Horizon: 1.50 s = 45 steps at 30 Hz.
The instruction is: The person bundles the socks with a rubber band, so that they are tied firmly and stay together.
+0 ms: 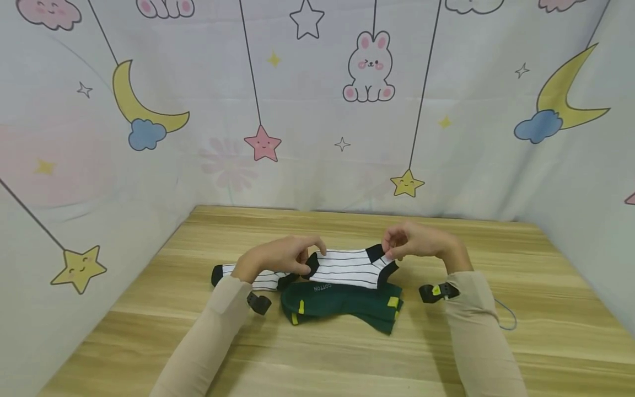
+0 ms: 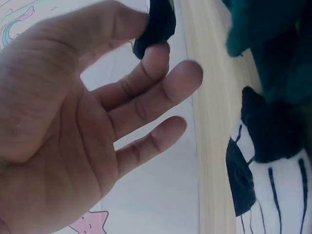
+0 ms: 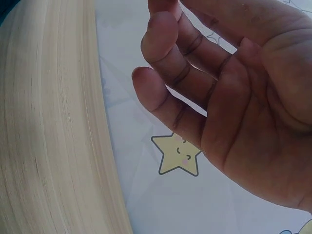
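Observation:
A white ankle sock point(image 1: 347, 268) with thin black stripes and black ends is stretched between both hands, over a dark green sock pair point(image 1: 342, 303). My left hand point(image 1: 283, 255) pinches its black toe point(image 2: 161, 24) between thumb and finger, the other fingers spread apart. At the other end, my right hand point(image 1: 416, 240) pinches the sock beside its cuff; that hold lies beyond the top of the right wrist view, where curled fingers point(image 3: 156, 36) show. Another striped sock point(image 1: 265, 281) lies on the table left of the green pair, partly behind my left wrist.
The wooden table point(image 1: 347, 358) ends at a white printed cloth backdrop point(image 1: 317, 176) behind and at both sides. Black camera straps point(image 1: 259, 303) sit at the wrists. A thin blue cable point(image 1: 507, 314) loops beside the right sleeve.

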### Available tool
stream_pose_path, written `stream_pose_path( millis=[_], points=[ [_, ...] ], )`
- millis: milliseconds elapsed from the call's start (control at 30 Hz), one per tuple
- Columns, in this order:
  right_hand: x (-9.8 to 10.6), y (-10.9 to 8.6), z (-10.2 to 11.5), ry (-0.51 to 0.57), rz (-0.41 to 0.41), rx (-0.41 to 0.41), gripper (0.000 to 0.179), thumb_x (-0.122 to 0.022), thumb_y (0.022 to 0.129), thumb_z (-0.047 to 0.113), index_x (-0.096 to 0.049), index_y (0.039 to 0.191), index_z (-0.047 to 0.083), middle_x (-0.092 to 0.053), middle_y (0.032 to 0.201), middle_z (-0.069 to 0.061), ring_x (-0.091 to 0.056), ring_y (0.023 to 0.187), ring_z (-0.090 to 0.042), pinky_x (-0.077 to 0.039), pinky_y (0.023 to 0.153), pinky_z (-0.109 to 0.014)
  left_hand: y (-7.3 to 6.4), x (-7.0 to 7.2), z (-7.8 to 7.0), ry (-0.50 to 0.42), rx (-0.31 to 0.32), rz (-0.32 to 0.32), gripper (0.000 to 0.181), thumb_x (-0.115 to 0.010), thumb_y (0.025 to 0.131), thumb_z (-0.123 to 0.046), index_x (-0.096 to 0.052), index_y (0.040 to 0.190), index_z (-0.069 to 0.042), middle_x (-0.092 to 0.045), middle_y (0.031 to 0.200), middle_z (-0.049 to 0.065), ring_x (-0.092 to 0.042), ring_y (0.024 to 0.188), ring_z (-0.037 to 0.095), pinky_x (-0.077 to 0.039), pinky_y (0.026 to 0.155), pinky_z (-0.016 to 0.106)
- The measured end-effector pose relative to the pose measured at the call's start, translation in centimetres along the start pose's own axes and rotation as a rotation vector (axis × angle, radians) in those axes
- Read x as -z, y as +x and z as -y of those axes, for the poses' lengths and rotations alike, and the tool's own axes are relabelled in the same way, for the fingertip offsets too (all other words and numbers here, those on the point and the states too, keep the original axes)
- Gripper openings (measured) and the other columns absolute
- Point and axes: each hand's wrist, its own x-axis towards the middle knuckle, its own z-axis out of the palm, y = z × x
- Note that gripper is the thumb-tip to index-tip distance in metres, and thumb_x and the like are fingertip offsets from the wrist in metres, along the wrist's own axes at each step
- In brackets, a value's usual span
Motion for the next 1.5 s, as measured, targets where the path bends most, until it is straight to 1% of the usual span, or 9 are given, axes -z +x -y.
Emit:
stream_pose_path(
  millis=[200,333,433,567,667,800,933,1200,1500],
  points=[
    [-0.1,-0.2,0.2,-0.006,0.034,-0.002,0.006,-0.069,0.094,0.009,-0.065,0.098,0.005,-0.062,0.087,-0.006,-0.057,0.077,-0.02,-0.05,0.073,-0.037,-0.1,0.3,-0.2,0.001,-0.06,0.043,0.014,-0.067,0.093,-0.009,-0.064,0.104,-0.016,-0.061,0.077,-0.004,-0.056,0.069,0.011,-0.047,0.064,0.027],
    [-0.2,-0.2,0.2,0.002,0.051,-0.017,0.006,-0.069,0.094,0.009,-0.066,0.097,0.005,-0.063,0.087,-0.005,-0.058,0.078,-0.02,-0.051,0.075,-0.038,-0.1,0.4,-0.4,-0.018,-0.061,0.068,0.009,-0.07,0.092,-0.01,-0.067,0.098,-0.016,-0.063,0.078,-0.005,-0.057,0.069,0.01,-0.049,0.065,0.026],
    [-0.3,-0.2,0.2,0.007,0.064,-0.023,0.006,-0.069,0.093,0.009,-0.067,0.097,0.005,-0.063,0.087,-0.004,-0.058,0.077,-0.019,-0.051,0.074,-0.036,-0.2,0.4,-0.4,-0.042,-0.073,0.094,0.008,-0.071,0.091,-0.009,-0.069,0.095,-0.015,-0.064,0.076,-0.005,-0.059,0.067,0.011,-0.049,0.064,0.026],
    [-0.3,-0.1,0.1,-0.001,0.087,-0.033,0.006,-0.07,0.092,0.009,-0.068,0.096,0.005,-0.063,0.085,-0.004,-0.058,0.076,-0.018,-0.052,0.073,-0.036,-0.2,0.3,-0.5,-0.091,-0.098,0.136,0.003,-0.072,0.09,-0.009,-0.071,0.092,-0.01,-0.064,0.071,-0.004,-0.062,0.066,0.022,-0.049,0.063,0.025],
    [-0.4,-0.1,0.1,-0.017,0.103,-0.037,0.006,-0.071,0.092,0.011,-0.068,0.095,0.006,-0.063,0.084,-0.003,-0.058,0.076,-0.018,-0.052,0.073,-0.038,-0.2,0.3,-0.6,-0.12,-0.09,0.168,0.004,-0.072,0.09,-0.008,-0.071,0.089,-0.012,-0.064,0.069,-0.003,-0.063,0.067,0.028,-0.048,0.063,0.024],
    [-0.4,-0.1,0.2,-0.024,0.115,-0.042,0.006,-0.07,0.093,0.011,-0.068,0.095,0.006,-0.062,0.084,-0.002,-0.057,0.076,-0.018,-0.052,0.071,-0.036,-0.3,0.2,-0.7,-0.139,-0.078,0.197,0.01,-0.072,0.091,-0.006,-0.071,0.086,-0.015,-0.065,0.07,-0.002,-0.063,0.065,0.022,-0.047,0.063,0.024],
    [-0.5,-0.2,0.7,-0.012,0.142,-0.038,0.008,-0.07,0.093,0.008,-0.067,0.096,0.002,-0.062,0.084,-0.003,-0.056,0.076,-0.019,-0.05,0.07,-0.032,-0.4,0.2,-0.8,-0.163,-0.089,0.217,0.01,-0.071,0.091,-0.004,-0.071,0.085,-0.013,-0.066,0.072,0.0,-0.062,0.064,0.019,-0.047,0.062,0.024],
    [-1.0,0.0,1.1,0.04,0.216,-0.084,0.006,-0.067,0.093,0.003,-0.067,0.096,-0.002,-0.065,0.085,-0.004,-0.056,0.076,-0.017,-0.05,0.073,-0.032,-0.5,-0.4,-0.9,-0.185,-0.09,0.259,0.01,-0.071,0.09,-0.003,-0.071,0.085,-0.012,-0.066,0.072,0.0,-0.062,0.064,0.019,-0.045,0.062,0.023],
    [-1.4,0.4,1.0,0.029,0.242,-0.114,0.004,-0.068,0.092,0.002,-0.071,0.094,0.0,-0.067,0.083,-0.003,-0.055,0.072,-0.013,-0.049,0.071,-0.033,-0.3,-0.8,-0.6,-0.18,-0.102,0.292,0.011,-0.072,0.091,-0.006,-0.07,0.084,-0.013,-0.068,0.07,0.002,-0.065,0.064,0.02,-0.048,0.065,0.023]
  ],
)
